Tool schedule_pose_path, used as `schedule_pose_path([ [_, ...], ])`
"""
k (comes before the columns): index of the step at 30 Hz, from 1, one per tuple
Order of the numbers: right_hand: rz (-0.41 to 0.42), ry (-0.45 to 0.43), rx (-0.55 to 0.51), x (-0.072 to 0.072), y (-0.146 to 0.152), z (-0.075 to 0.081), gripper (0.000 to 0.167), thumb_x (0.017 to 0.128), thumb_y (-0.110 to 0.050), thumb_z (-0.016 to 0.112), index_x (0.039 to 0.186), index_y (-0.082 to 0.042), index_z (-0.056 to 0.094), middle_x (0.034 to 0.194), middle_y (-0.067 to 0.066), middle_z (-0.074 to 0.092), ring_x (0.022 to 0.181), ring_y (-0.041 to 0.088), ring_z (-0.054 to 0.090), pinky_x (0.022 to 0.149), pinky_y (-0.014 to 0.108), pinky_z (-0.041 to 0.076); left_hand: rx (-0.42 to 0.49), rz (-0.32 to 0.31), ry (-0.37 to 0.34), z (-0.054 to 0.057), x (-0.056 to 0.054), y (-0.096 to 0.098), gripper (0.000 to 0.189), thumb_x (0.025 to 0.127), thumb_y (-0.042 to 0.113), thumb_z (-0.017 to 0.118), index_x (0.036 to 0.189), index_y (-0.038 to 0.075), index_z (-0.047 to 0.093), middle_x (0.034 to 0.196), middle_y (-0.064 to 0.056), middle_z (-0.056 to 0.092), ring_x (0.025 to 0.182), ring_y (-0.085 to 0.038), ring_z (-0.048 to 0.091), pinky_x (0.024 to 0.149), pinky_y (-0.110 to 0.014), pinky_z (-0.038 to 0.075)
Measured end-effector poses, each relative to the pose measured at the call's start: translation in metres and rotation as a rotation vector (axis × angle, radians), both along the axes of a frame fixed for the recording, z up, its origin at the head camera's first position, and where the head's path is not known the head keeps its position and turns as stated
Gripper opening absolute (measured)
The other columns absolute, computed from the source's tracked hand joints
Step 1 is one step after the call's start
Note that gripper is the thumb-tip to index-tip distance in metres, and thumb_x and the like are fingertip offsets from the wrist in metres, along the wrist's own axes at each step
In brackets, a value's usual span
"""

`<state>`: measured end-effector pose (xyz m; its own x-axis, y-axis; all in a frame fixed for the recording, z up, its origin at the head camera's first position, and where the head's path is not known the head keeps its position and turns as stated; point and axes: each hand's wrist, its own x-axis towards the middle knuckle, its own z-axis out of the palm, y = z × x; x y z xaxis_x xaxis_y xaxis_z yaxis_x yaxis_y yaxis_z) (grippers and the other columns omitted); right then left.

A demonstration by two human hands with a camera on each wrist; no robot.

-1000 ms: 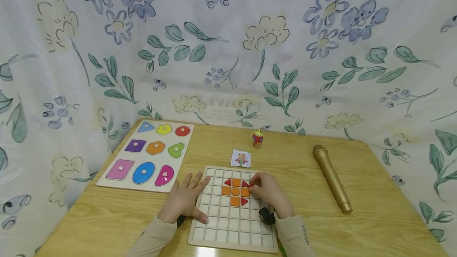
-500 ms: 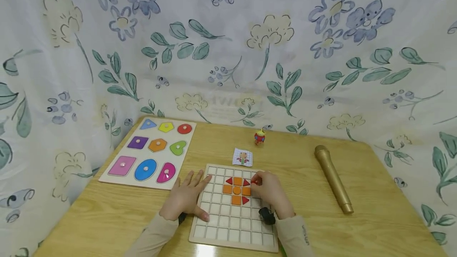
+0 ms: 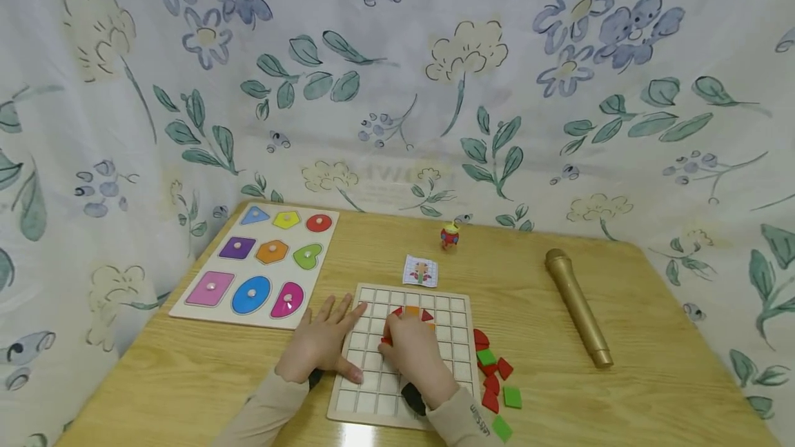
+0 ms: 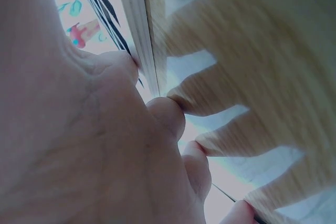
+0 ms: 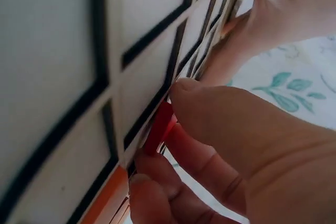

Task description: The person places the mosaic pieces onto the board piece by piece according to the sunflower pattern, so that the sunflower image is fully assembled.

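Red flat piece (image 5: 159, 128) sits pinched in the fingers of the right hand (image 3: 415, 350), over the pale gridded wooden board (image 3: 459, 319); the left hand (image 3: 321, 345), fingers spread, spans the board's left edge, likely steadying it.

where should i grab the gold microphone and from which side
Probably best round the middle of its slim handle, coming from above with the right hand, the nearer one. The microphone lies on the table with its wider head at the far end, so a grip across the straight handle should likely fit.
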<state>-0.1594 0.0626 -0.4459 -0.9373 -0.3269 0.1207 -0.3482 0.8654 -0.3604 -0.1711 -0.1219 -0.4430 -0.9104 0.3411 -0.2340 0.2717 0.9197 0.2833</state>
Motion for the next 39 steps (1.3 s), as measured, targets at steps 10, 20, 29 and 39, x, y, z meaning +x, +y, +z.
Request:
schedule_pose_path([
  [10, -0.028, 0.054, 0.048, 0.001, 0.009, -0.006, 0.033, 0.076, -0.026, 0.082, 0.064, -0.018, 0.052, 0.061, -0.008, 0.047, 0.060, 0.008, 0.046, 0.050, 0.021, 0.033, 0.030, -0.023, 0.011, -0.004, 0.000, 0.003, 0.121, 0.052, 0.062, 0.083, 0.153, 0.020, 0.031, 0.160, -0.014, 0.025, 0.147, -0.044, 0.019, 0.111, -0.072, 0.017],
  [20, 0.033, -0.027, -0.046, -0.010, 0.032, 0.004, 0.017, 0.081, -0.026, 0.078, 0.082, -0.014, 0.066, 0.072, -0.005, 0.058, 0.070, 0.011, 0.049, 0.058, 0.022, 0.039, 0.030, -0.037, 0.015, -0.001, -0.003, 0.005, 0.121, 0.052, 0.062, 0.084, 0.153, 0.020, 0.030, 0.161, -0.014, 0.024, 0.147, -0.044, 0.019, 0.111, -0.072, 0.016],
  [29, -0.024, -0.240, -0.362, -0.029, 0.109, 0.013, 0.012, 0.091, -0.013, 0.067, 0.100, -0.006, 0.068, 0.090, 0.002, 0.066, 0.081, 0.012, 0.055, 0.070, 0.025, 0.046, 0.049, -0.002, -0.004, -0.003, -0.002, 0.001, 0.122, 0.052, 0.059, 0.086, 0.153, 0.020, 0.030, 0.161, -0.015, 0.023, 0.147, -0.045, 0.017, 0.111, -0.073, 0.013],
  [39, 0.007, -0.353, -0.397, -0.001, 0.191, -0.004, 0.019, 0.088, -0.019, 0.071, 0.099, -0.004, 0.067, 0.090, 0.005, 0.065, 0.074, 0.005, 0.055, 0.065, 0.021, 0.048, 0.052, 0.004, -0.014, -0.003, -0.002, 0.001, 0.120, 0.053, 0.059, 0.085, 0.153, 0.020, 0.030, 0.161, -0.015, 0.022, 0.148, -0.045, 0.015, 0.111, -0.074, 0.013],
])
